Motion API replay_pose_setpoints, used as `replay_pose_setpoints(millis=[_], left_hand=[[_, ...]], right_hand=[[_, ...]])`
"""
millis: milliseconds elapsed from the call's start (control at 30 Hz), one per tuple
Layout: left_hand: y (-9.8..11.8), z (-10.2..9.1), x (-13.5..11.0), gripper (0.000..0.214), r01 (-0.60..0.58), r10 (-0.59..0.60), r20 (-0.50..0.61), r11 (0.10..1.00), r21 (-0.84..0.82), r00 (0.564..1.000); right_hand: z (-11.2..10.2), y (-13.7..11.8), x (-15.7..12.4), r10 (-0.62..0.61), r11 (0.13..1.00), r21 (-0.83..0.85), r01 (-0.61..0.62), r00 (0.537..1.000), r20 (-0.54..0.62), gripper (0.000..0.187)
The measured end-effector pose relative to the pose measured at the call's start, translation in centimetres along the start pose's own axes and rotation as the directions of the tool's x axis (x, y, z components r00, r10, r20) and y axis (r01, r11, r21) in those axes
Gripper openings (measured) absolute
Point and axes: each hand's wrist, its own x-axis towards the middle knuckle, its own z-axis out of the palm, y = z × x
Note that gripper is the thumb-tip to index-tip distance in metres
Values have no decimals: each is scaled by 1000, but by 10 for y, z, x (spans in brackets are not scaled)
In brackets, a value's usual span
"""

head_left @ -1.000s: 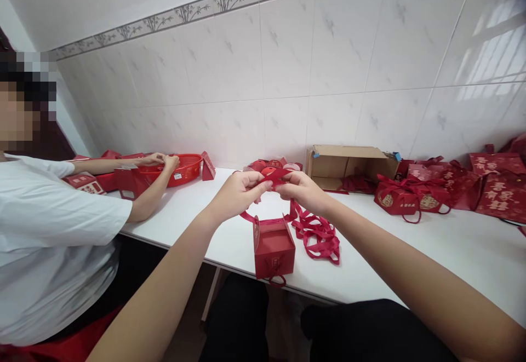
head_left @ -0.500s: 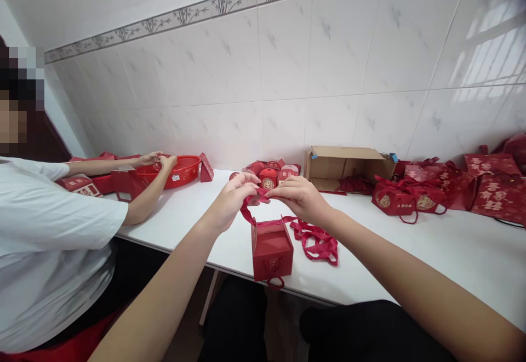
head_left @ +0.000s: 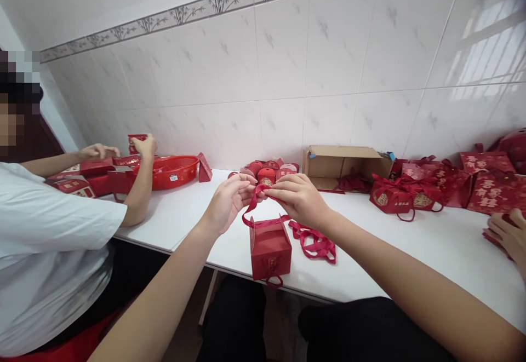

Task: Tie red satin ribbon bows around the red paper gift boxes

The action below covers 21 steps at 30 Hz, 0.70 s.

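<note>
A small red gift box [head_left: 270, 250] stands open near the front edge of the white table [head_left: 419, 252]. Above it my left hand [head_left: 228, 200] and my right hand [head_left: 298, 196] both pinch a red ribbon [head_left: 253, 207] that loops down to the box. More red ribbon lies in a loose pile [head_left: 315, 243] on the table just right of the box, under my right wrist.
A person in a white shirt [head_left: 49, 252] at the left handles red boxes beside a red basket [head_left: 170, 170]. Small red round boxes [head_left: 267, 174] and an open cardboard box [head_left: 345, 166] stand by the wall. Finished red gift boxes [head_left: 411, 195] fill the right; another person's hand [head_left: 507, 233] shows at the right edge.
My hands have come down a little with the ribbon, closer to the box. The person at the left has lifted a hand from the basket. Another hand has appeared at the right edge.
</note>
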Motion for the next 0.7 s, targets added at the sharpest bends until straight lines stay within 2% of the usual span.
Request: replay_pose_setpoints(millis=[67, 100, 167, 233, 300, 333, 400, 500, 567, 700], left_hand=[[-4, 1, -3, 14, -154, 164, -33, 967, 201, 986], [-5, 1, -4, 17, -227, 257, -45, 913, 338, 965], [-8, -3, -7, 21, -310, 436, -60, 724, 616, 898], [-9, -14, -10, 21, -280, 554, -79, 532, 799, 828], [-10, -32, -15, 21, -202, 613, -116, 425, 883, 781], [-11, -43, -18, 20, -160, 618, -133, 395, 905, 775], [-17, -68, -27, 18, -79, 583, -149, 346, 935, 799], [-35, -106, -43, 14, 15, 450, -144, 277, 961, 881], [-51, -125, -53, 13, 45, 339, -131, 250, 967, 932], [-81, -145, -64, 14, 89, 197, -134, 223, 971, 971]], right_hand=[[3, -1, -2, 92, 984, 159, -79, 993, -79, 23], [4, 0, -3, 152, 963, 239, -123, 983, -108, 23], [4, 3, -8, 287, 903, 369, -221, 949, -133, 21], [0, 10, -18, 421, 836, 437, -331, 899, -124, 20], [-7, 22, -35, 537, 779, 431, -455, 840, -83, 22], [-11, 29, -46, 586, 752, 399, -524, 809, -43, 23], [-18, 43, -70, 664, 696, 291, -656, 743, 87, 24], [-25, 60, -104, 722, 613, 123, -780, 617, 312, 25], [-27, 66, -118, 737, 601, -12, -799, 548, 396, 26], [-28, 71, -122, 754, 627, -313, -714, 454, 475, 23]])
